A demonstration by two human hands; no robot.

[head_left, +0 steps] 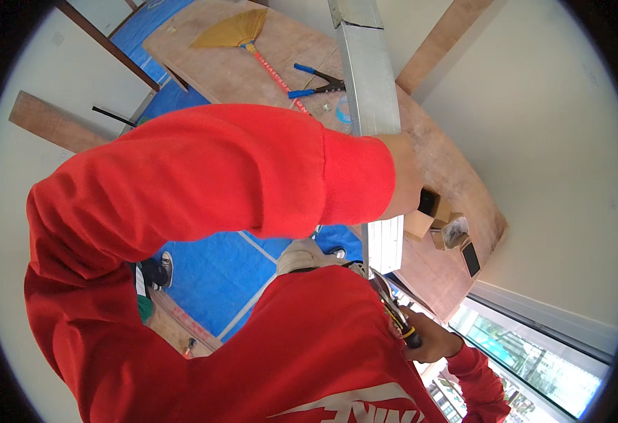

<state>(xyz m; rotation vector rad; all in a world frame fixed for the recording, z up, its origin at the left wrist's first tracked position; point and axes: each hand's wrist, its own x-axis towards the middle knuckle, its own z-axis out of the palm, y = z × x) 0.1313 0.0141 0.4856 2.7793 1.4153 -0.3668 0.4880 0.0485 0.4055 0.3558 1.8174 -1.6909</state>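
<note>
A long silver metal channel (pixel 369 77) runs from the top of the view down toward my waist, in front of my red sweatshirt. My left arm reaches across from the left, and my left hand (pixel 406 173) grips over the channel's right edge, its fingertips hidden. At lower right, my right hand (pixel 430 340) is closed around a pair of snips (pixel 409 334) with black and yellow handles. The snips' jaws are at the near end of the channel; whether they bite into the metal I cannot tell.
On the wooden board table (pixel 217 67) lie a straw broom (pixel 235 32), a blue-handled tool (pixel 319 81), small cardboard boxes (pixel 429 215) and a dark phone (pixel 470 259). Blue sheeting (pixel 214 282) covers the floor. Another person's shoe (pixel 166 269) shows at left. A window (pixel 535 356) stands at lower right.
</note>
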